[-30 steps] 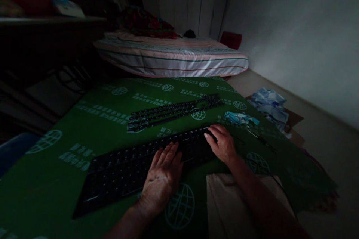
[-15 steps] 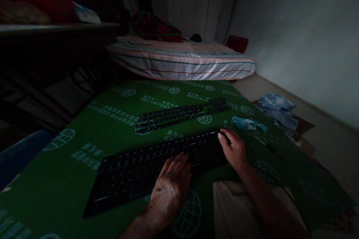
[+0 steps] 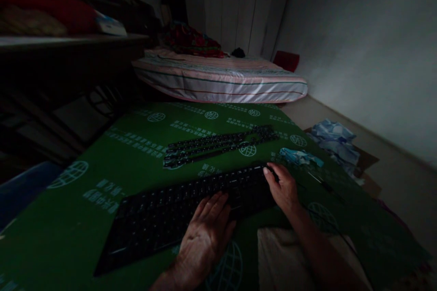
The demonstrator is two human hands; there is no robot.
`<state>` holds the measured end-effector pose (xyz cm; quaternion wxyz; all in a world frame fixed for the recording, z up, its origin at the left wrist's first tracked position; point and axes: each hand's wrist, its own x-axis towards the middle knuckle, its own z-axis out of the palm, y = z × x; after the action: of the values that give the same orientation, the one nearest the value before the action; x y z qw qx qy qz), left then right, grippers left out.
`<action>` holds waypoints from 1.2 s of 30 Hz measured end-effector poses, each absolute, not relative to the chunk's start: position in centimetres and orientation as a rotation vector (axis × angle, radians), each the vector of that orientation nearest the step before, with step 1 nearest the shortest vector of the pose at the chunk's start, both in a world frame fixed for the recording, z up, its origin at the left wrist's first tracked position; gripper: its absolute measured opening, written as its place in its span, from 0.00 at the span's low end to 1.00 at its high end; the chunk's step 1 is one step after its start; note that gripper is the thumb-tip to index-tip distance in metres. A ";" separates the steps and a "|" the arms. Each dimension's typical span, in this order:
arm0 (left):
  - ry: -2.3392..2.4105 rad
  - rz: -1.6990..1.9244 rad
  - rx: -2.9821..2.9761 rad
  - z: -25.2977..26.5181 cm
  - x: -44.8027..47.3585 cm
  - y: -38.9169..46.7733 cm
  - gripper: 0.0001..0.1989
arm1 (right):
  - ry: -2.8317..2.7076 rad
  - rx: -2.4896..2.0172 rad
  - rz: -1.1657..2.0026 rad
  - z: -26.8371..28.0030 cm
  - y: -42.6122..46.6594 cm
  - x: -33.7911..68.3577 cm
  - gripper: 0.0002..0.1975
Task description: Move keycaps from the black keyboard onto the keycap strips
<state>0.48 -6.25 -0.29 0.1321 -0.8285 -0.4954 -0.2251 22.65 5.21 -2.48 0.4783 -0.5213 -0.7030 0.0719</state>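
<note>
A black computer keyboard (image 3: 153, 213) lies at a slant across the green table sheet. My left hand (image 3: 208, 227) rests on its near middle, palm down, fingers stretched out over the keys. At the keyboard's far right corner, my right hand (image 3: 282, 184) has its thumb on the top and its fingers curled around the back edge. The right end of the keyboard looks dark and flat, with few keys to be made out. Behind it, loose black keycaps (image 3: 205, 147) lie in several rows.
A blue crumpled wrapper (image 3: 300, 157) and a thin pen-like tool (image 3: 321, 180) lie to the right. A beige cloth (image 3: 278, 259) sits under my right forearm, with a dark cable nearby. Beyond the green table (image 3: 136, 145) stands a bed (image 3: 221, 84).
The whole view has shifted slightly, so the table sits a little lower. Both hands keep nearly the same places on the keyboard.
</note>
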 end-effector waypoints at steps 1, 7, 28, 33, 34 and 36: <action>-1.440 -0.659 -2.412 -0.3 0.5 -6.2 0.13 | -1.714 -1.270 0.173 -2.5 5.2 22.6 0.16; -1.467 -0.649 -2.457 -0.2 0.4 -6.4 0.13 | -1.712 -1.270 0.171 -2.5 5.1 22.7 0.15; -1.590 -0.709 -2.527 0.1 0.4 -6.6 0.12 | -1.697 -1.307 0.245 -2.8 5.0 22.9 0.17; -1.626 -0.695 -2.541 0.3 0.5 -6.8 0.12 | -1.698 -1.337 0.290 -3.0 4.9 23.2 0.18; -1.641 -0.674 -2.552 0.4 0.6 -6.8 0.12 | -1.699 -1.341 0.296 -3.1 4.8 23.4 0.19; -1.673 -0.633 -2.587 0.6 0.7 -7.0 0.12 | -1.700 -1.342 0.300 -3.2 4.8 23.6 0.19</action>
<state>0.72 -7.00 0.55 -0.0015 -0.8225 -0.5320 -0.2012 23.58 4.75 -3.22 0.4595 -0.5450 -0.6907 0.1220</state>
